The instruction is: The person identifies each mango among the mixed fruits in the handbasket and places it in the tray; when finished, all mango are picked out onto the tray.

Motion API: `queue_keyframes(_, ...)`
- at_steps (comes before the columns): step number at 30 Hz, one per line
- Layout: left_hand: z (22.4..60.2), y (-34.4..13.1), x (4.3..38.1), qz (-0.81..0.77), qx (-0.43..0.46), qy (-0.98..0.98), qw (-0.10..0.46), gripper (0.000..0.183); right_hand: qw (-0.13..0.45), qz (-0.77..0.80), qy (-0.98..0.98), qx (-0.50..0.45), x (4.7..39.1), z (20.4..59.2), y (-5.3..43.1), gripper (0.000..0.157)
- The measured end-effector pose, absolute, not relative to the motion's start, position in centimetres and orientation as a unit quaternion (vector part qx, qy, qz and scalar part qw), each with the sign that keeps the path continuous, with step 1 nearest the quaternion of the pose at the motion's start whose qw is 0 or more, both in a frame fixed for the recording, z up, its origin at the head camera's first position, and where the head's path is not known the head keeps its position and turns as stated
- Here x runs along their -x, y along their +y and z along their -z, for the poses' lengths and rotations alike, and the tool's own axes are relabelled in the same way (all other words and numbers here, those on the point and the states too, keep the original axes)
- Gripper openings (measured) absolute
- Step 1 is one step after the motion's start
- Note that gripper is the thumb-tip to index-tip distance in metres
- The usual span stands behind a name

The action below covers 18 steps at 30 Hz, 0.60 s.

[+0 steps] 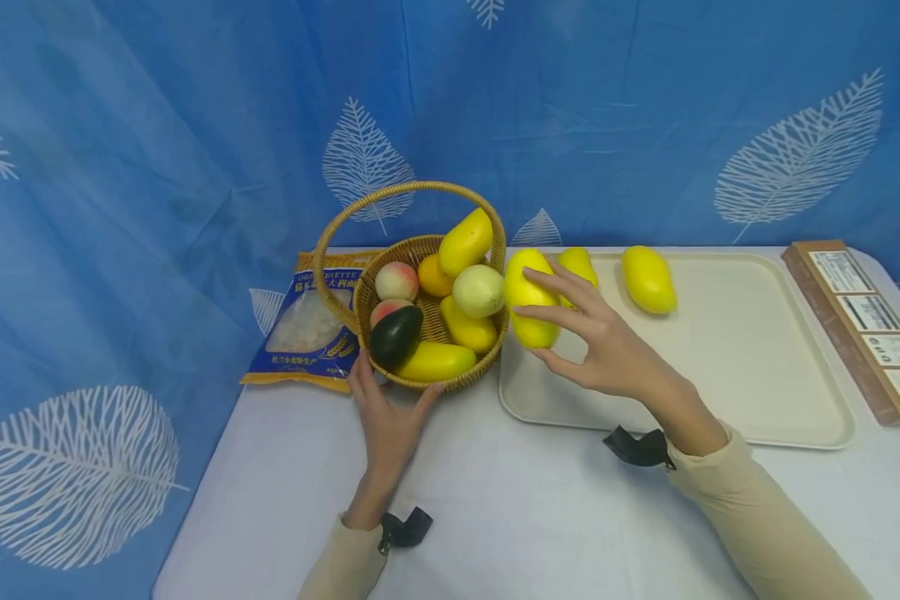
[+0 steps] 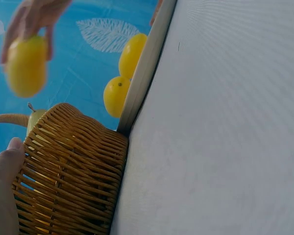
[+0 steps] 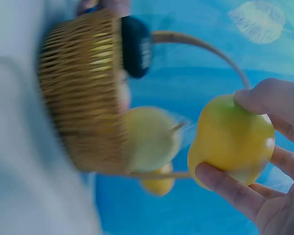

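Note:
My right hand (image 1: pixel 600 342) grips a yellow mango (image 1: pixel 528 296) just beyond the right rim of the wicker basket (image 1: pixel 457 385). In the right wrist view the fingers and thumb are spread round the mango (image 3: pixel 230 139), which has a greenish top. My left hand (image 1: pixel 390 421) holds the basket's near side, its thumb (image 2: pixel 12 154) against the weave near the rim. Inside the basket lie a pale green pear (image 1: pixel 478 291), a dark green avocado (image 1: pixel 396 337), an orange (image 1: pixel 433 277), two peaches, one of them (image 1: pixel 397 282) whole in view, and several yellow fruits, among them a mango (image 1: pixel 466 242).
A beige tray (image 1: pixel 757 358) stands right of the basket, with one mango (image 1: pixel 648 279) on it and another (image 1: pixel 579 268) partly hidden behind my right hand. A blue-and-orange pasta bag (image 1: pixel 307 325) lies left of the basket. A brown box (image 1: pixel 862 329) borders the tray's right side.

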State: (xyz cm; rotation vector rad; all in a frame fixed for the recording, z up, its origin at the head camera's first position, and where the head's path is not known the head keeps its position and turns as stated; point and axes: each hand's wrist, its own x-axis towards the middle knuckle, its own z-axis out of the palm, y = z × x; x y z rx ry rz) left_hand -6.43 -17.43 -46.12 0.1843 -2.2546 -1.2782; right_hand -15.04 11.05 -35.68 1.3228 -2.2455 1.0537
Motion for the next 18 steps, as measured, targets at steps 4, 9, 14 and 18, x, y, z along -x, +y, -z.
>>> queue_keyframes(4,46.1,-17.5,6.4,0.471,-0.071,-0.838,0.266,0.113,0.137,-0.355,-0.814,-0.439,14.9,38.1,12.7,0.054)
queue_keyframes(9,46.0,-17.7,6.4,0.47,-0.069,-0.839,0.267,0.113,0.084,-0.35,-0.838,-0.409,15.5,41.2,13.5,0.054)
queue_keyframes(14,46.4,-17.7,6.4,0.474,-0.071,-0.836,0.268,0.112,0.023,-0.365,-0.843,-0.395,15.9,42.9,13.3,0.052)
queue_keyframes(18,46.6,-17.5,6.5,0.478,-0.068,-0.834,0.266,0.112,0.0,-0.391,-0.836,-0.385,15.9,43.6,13.2,0.054)
